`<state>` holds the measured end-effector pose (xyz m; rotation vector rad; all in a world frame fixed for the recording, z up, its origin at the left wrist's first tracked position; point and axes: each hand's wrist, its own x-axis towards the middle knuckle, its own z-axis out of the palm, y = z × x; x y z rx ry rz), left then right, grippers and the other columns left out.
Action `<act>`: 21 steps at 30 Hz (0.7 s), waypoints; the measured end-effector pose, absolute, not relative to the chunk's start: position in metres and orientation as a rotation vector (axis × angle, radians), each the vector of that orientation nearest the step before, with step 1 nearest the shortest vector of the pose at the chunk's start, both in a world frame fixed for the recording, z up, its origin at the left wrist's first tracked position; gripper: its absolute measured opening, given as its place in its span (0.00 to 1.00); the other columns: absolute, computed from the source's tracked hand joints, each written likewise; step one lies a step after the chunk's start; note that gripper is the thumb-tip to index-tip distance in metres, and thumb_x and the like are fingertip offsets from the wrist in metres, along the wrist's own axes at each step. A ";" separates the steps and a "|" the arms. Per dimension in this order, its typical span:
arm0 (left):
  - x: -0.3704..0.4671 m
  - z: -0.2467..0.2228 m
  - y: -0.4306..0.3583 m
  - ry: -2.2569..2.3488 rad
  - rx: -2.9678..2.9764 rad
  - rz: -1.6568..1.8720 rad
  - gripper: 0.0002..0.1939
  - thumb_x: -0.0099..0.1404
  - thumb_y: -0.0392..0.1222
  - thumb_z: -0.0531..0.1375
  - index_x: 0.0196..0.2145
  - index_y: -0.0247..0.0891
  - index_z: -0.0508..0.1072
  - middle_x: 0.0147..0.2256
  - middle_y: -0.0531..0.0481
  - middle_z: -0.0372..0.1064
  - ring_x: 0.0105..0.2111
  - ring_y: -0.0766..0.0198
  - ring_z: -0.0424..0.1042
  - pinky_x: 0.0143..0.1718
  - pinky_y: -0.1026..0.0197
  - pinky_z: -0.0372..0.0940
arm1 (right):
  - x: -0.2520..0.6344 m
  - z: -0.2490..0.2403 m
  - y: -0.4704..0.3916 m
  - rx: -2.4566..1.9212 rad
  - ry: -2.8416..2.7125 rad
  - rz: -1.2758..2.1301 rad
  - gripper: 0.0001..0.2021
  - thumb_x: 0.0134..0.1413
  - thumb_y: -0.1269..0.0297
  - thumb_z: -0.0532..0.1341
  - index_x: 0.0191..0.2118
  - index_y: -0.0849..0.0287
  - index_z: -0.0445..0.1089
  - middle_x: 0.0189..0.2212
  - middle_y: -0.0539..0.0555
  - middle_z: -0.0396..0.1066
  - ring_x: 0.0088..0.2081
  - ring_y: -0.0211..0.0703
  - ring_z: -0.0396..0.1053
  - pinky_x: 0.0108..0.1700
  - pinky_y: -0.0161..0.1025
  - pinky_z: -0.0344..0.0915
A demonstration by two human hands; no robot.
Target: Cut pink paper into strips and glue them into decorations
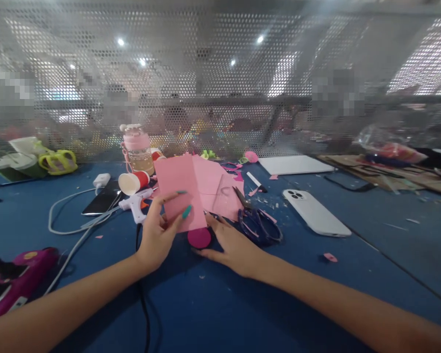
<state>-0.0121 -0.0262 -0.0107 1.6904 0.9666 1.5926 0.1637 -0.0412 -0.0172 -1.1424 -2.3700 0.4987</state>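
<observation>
A pink drinking bottle (136, 142) stood behind and left of the pink card (176, 176), its lower part see-through; whether liquid filled it I could not tell. A red paper cup (142, 179) lay on its side just left of the card, its pale inside showing.

The left hand (156, 238) had that one card pinched between thumb and fingers, raised in front of more pink paper (215, 196) whose sheets overlapped too much to count. The right hand (238, 247) was spread around one magenta disc (199, 238) just below the card's lower edge, thumb and fingers apart; whether they pressed on it I could not tell.

There were two phones: a black phone (95, 205) left of the card and a white phone (318, 215) well to its right. One pair of scissors (247, 206) lay right of the card, beyond the right hand; one glue gun (135, 205) lay near the card's left side.

The table (200, 318) was bare blue in front of the card, between the forearms, apart from a black cord (143, 299). A perforated screen (220, 83) rose behind the card, past the far edge.
</observation>
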 end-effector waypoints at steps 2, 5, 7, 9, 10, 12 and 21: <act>-0.014 -0.012 -0.026 0.994 1.706 1.606 0.13 0.56 0.39 0.61 0.40 0.39 0.66 0.41 0.47 0.66 0.40 0.61 0.70 0.40 0.59 0.69 | 0.160 -0.016 -0.039 -1.137 -2.352 0.504 0.29 0.51 0.55 0.58 0.58 0.58 0.53 0.56 0.63 0.59 0.57 0.56 0.56 0.55 0.53 0.57; -0.016 -0.012 -0.025 1.046 1.706 1.602 0.11 0.58 0.39 0.59 0.40 0.38 0.66 0.40 0.47 0.66 0.42 0.60 0.69 0.39 0.60 0.68 | 0.154 -0.013 -0.040 -1.153 -2.363 0.436 0.23 0.53 0.61 0.58 0.55 0.57 0.59 0.52 0.61 0.65 0.52 0.54 0.63 0.49 0.49 0.64; -0.017 -0.013 -0.024 1.092 1.710 1.609 0.11 0.58 0.39 0.59 0.40 0.38 0.66 0.41 0.46 0.66 0.42 0.60 0.68 0.40 0.59 0.66 | 0.151 -0.015 -0.041 -1.165 -2.449 0.295 0.17 0.54 0.64 0.57 0.50 0.62 0.64 0.47 0.64 0.69 0.48 0.54 0.68 0.45 0.47 0.68; -0.018 -0.014 -0.023 1.122 1.710 1.625 0.10 0.58 0.39 0.58 0.40 0.38 0.66 0.41 0.46 0.66 0.43 0.59 0.68 0.41 0.58 0.65 | 0.148 -0.020 -0.042 -1.105 -2.559 0.045 0.15 0.56 0.66 0.55 0.47 0.68 0.66 0.43 0.67 0.71 0.44 0.54 0.71 0.41 0.44 0.70; -0.018 -0.014 -0.022 1.132 1.705 1.638 0.10 0.58 0.39 0.59 0.39 0.38 0.66 0.41 0.46 0.66 0.43 0.59 0.68 0.42 0.57 0.64 | 0.148 -0.023 -0.042 -1.042 -2.600 -0.103 0.14 0.57 0.67 0.54 0.46 0.71 0.67 0.41 0.68 0.72 0.43 0.53 0.71 0.40 0.43 0.70; -0.018 -0.015 -0.022 1.143 1.689 1.665 0.11 0.58 0.39 0.58 0.40 0.38 0.66 0.40 0.46 0.66 0.42 0.59 0.68 0.43 0.56 0.63 | 0.150 -0.025 -0.040 -0.951 -2.629 -0.368 0.14 0.59 0.70 0.50 0.44 0.73 0.69 0.39 0.68 0.74 0.43 0.50 0.72 0.41 0.40 0.69; -0.021 -0.015 -0.026 1.183 1.680 1.672 0.11 0.59 0.40 0.59 0.40 0.40 0.66 0.41 0.47 0.68 0.44 0.59 0.67 0.43 0.56 0.62 | 0.158 0.030 0.036 -1.497 -2.398 -0.602 0.17 0.61 0.71 0.45 0.38 0.71 0.71 0.28 0.67 0.75 0.30 0.50 0.74 0.26 0.37 0.62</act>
